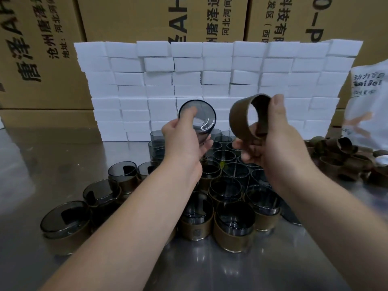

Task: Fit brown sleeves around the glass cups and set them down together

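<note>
My left hand (184, 141) grips a smoky grey glass cup (202, 117), tilted so one round end faces me, raised above the table. My right hand (270, 135) holds a brown sleeve ring (239, 118) beside it, thumb on its far edge and fingers below. Cup and sleeve are a short gap apart. Below my hands stands a cluster of bare glass cups (224, 156). Nearer me stand several cups wearing brown sleeves (233, 227), and more sleeved cups (65, 223) line up to the left.
A pile of loose brown sleeves (344, 158) lies at the right. A wall of white foam blocks (210, 80) stands behind the cups, with cardboard boxes (42, 49) behind it. A white plastic bag (367, 106) sits at the far right. The table (63, 152) is shiny metal.
</note>
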The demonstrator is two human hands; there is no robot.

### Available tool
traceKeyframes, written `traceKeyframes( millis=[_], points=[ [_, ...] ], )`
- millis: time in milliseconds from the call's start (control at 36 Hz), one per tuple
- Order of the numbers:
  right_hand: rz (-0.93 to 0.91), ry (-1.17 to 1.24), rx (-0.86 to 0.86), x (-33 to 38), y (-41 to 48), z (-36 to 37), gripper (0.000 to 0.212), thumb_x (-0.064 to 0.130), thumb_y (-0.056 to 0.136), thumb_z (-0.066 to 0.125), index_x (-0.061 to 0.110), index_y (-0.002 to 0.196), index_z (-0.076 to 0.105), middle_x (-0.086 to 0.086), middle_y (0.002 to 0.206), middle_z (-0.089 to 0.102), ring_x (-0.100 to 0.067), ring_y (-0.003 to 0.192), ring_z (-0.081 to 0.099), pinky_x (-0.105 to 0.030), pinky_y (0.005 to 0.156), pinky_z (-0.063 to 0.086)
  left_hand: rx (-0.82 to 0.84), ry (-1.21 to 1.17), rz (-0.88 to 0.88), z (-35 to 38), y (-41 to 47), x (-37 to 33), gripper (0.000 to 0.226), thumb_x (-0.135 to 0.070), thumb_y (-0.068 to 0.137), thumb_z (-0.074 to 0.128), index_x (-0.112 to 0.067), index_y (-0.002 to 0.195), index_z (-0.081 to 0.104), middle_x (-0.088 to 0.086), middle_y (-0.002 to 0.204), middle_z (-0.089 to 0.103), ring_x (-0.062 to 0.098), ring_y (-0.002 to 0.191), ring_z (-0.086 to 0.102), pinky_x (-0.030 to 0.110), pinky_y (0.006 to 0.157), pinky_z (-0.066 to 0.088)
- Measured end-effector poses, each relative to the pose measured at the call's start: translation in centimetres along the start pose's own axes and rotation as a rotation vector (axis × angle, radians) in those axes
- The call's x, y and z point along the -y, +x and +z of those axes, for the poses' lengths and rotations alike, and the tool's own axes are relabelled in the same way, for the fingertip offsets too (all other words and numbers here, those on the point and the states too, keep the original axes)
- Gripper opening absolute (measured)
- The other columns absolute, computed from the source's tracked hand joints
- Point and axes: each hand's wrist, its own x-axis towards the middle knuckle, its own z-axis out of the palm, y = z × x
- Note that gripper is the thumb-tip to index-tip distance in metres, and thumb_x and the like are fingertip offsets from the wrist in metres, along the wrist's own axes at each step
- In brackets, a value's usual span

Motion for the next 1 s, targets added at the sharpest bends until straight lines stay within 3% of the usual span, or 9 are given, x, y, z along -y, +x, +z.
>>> traceKeyframes(
  millis=[194,306,361,472,556,611,695,806,1000],
  points=[
    [-0.181,-0.209,-0.019,-0.1,-1.4,0.9,0.042,0.031,0.102,0.031,0.014,0.072,0.056,0.006,0.046,0.056,-0.001,0.036,0.045,-0.012,0.037,0.033,0.057,0.206,0.236,0.2,-1.5,1.0,0.045,-0.043,0.089,0.053,-0.017,0.125,0.046,0.007,0.115,0.059,0.014,0.076,0.063,0.025,0.061,0.052],
    [-0.192,-0.294,0.011,-0.3,-1.0,0.3,0.014,0.011,0.087,0.049,0.019,0.082,0.059,0.014,0.041,0.05,0.002,0.036,0.043,-0.008,0.037,0.03,0.084,0.386,0.408,0.0,-2.4,0.9,0.038,-0.057,0.073,0.047,-0.047,0.109,0.051,-0.004,0.121,0.053,0.015,0.107,0.057,0.041,0.09,0.051],
    [-0.151,-0.278,0.037,-0.6,-0.8,0.1,0.028,0.012,0.08,0.048,0.02,0.102,0.064,0.013,0.039,0.047,0.0,0.036,0.04,-0.01,0.036,0.03,0.113,0.425,0.441,-0.1,-2.7,0.9,0.026,-0.057,0.073,0.045,-0.055,0.098,0.048,-0.004,0.123,0.05,0.012,0.108,0.055,0.043,0.095,0.048],
    [-0.116,-0.203,0.044,-1.4,-0.6,0.2,0.039,0.006,0.083,0.044,0.028,0.106,0.066,0.015,0.043,0.05,-0.001,0.04,0.042,-0.012,0.041,0.034,0.155,0.497,0.532,-0.3,-3.1,1.6,0.025,-0.055,0.081,0.04,-0.048,0.104,0.044,-0.001,0.125,0.046,-0.008,0.094,0.05,0.003,0.082,0.039],
    [-0.17,-0.143,0.072,-1.6,-0.7,0.5,0.05,-0.001,0.087,0.04,0.031,0.063,0.069,0.02,0.048,0.058,0.005,0.046,0.054,-0.004,0.046,0.037,0.162,0.558,0.583,-0.6,-3.1,2.2,0.038,-0.056,0.084,0.029,-0.039,0.115,0.043,-0.002,0.123,0.044,-0.02,0.089,0.044,-0.008,0.07,0.028],
    [-0.16,-0.097,0.103,-1.7,-0.8,0.8,0.052,0.002,0.088,0.04,0.031,0.06,0.071,0.019,0.061,0.067,0.007,0.06,0.062,-0.005,0.054,0.044,0.192,0.593,0.615,-0.7,-3.2,2.4,0.041,-0.054,0.087,0.021,-0.037,0.117,0.044,-0.003,0.121,0.041,-0.026,0.09,0.038,-0.009,0.075,0.025],
    [-0.146,-0.021,0.111,-2.0,-0.9,1.1,0.043,0.011,0.089,0.043,0.036,0.07,0.073,0.013,0.077,0.073,0.0,0.075,0.068,-0.019,0.066,0.054,0.266,0.5,0.575,-0.6,-3.6,2.3,0.034,-0.054,0.086,0.017,-0.045,0.104,0.045,0.002,0.124,0.039,-0.009,0.106,0.044,0.02,0.106,0.033],
    [-0.165,0.045,0.1,-2.0,-1.2,1.2,0.046,0.008,0.09,0.038,0.033,0.075,0.074,0.009,0.08,0.074,-0.005,0.077,0.07,-0.023,0.065,0.055,0.364,0.445,0.549,-0.9,-4.1,2.3,0.045,-0.069,0.079,0.026,-0.043,0.111,0.044,0.009,0.133,0.034,0.025,0.123,0.046,0.052,0.105,0.035],
    [-0.132,0.162,-0.088,-2.1,-0.2,0.7,0.038,0.005,0.089,0.038,0.019,0.075,0.07,-0.001,0.079,0.074,-0.019,0.08,0.071,-0.034,0.068,0.057,0.47,0.808,0.623,-1.6,-3.4,2.7,0.092,-0.093,0.06,0.015,-0.047,0.135,-0.008,-0.023,0.15,-0.015,-0.017,0.13,-0.014,0.011,0.106,0.001]
  ],
)
